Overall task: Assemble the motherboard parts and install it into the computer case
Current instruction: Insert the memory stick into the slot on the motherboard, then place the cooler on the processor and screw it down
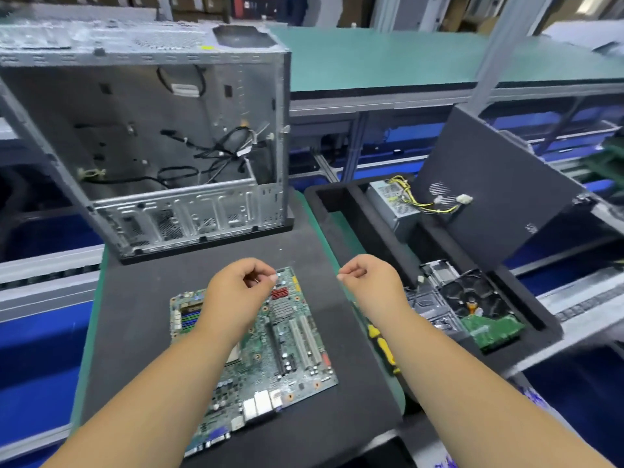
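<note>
A green motherboard [290, 352] lies flat on the black mat [135, 315] in front of me. My left hand [236, 292] hovers over its far edge, fingers curled with thumb and forefinger tips together; nothing is visible between them. Just past the board's right edge, my right hand [369, 282] is curled the same way, and whether it holds anything tiny is unclear. The open grey computer case [152, 146] stands behind the board with its open side facing me and loose black cables inside.
A black foam tray [341, 197] at right holds a power supply [391, 204] with yellow wires, a hard drive [472, 298] and a dark side panel [499, 197] leaning upright. A yellow-black screwdriver [385, 349] lies under my right forearm. A green bench [371, 62] runs behind.
</note>
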